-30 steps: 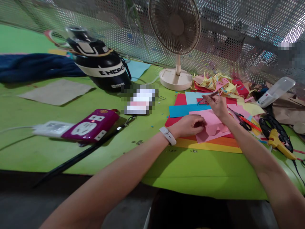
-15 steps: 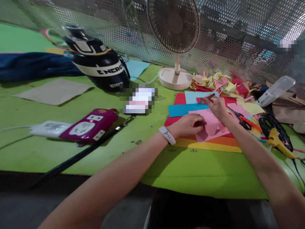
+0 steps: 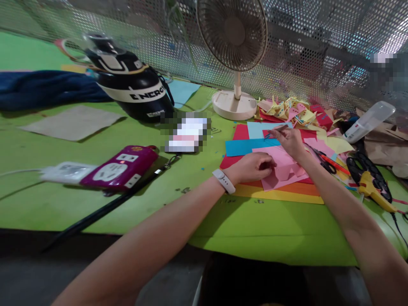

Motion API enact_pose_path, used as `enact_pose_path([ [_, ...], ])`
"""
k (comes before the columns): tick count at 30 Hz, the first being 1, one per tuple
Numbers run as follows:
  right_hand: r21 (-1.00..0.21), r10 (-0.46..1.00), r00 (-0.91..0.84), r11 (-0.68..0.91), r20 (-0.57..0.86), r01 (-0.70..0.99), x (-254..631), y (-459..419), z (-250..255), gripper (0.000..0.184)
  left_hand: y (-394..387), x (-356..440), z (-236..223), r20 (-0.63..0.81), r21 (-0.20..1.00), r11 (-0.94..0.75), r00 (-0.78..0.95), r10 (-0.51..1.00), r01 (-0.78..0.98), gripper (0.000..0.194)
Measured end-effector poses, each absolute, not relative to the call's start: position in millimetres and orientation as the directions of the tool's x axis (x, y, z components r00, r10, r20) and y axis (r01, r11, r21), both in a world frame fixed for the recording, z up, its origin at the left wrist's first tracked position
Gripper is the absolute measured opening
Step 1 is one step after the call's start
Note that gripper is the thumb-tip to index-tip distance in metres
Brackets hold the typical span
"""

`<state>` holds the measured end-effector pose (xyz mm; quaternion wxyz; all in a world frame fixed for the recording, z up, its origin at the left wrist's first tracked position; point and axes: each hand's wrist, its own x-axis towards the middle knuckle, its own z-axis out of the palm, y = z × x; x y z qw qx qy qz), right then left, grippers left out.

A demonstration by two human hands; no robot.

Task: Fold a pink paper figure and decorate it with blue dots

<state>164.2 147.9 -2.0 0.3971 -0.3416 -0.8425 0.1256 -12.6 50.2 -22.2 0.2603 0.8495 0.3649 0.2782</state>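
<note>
My left hand (image 3: 255, 165), with a white band at the wrist, rests on pink paper (image 3: 269, 183). Its fingers are curled in, and whatever may be between them is hidden. A folded pink piece (image 3: 283, 171) stands up right beside the fingertips. Farther back, my right hand (image 3: 289, 140) is closed around slim dark tweezers (image 3: 281, 128), held like a pen. Their thin tips point left over a blue sheet (image 3: 240, 147) and a red one. Beneath lie light blue (image 3: 255, 127), red, orange and yellow (image 3: 251, 192) sheets, overlapping.
Right of my hands lie scissors (image 3: 328, 163), a yellow glue gun (image 3: 374, 193) and a clear bottle (image 3: 371, 121). Paper scraps (image 3: 293, 109) are heaped behind, beside a fan (image 3: 234, 106). Leftward are a phone (image 3: 188, 134), a purple power strip (image 3: 119, 168) and a large black jug (image 3: 134, 95).
The tweezers' tips now look parted and show over the blue sheet; before, red showed around them. My right hand has shifted very slightly, and my left hand has stayed put.
</note>
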Motion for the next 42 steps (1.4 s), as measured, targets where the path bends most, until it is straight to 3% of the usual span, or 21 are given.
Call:
enact_pose_path([
  [14, -0.526, 0.7, -0.429, 0.713, 0.571, 0.463, 162.5, 150.1, -1.7, 0.05, 50.0, -12.8, -22.0, 0.283, 0.647, -0.595, 0.575, 0.767, 0.476, 0.021],
  [26, -0.483, 0.669, -0.503, 0.743, 0.547, 0.463, 163.6, 146.2, -2.9, 0.046, 50.0, -12.8, -22.4, 0.272, 0.65, -0.59, 0.578, 0.769, 0.479, 0.021],
  [42, -0.533, 0.716, -0.437, 0.697, 0.544, 0.48, 161.7, 149.6, -2.1, 0.054, 49.8, -13.2, -22.3, 0.26, 0.657, -0.581, 0.579, 0.773, 0.481, 0.022],
])
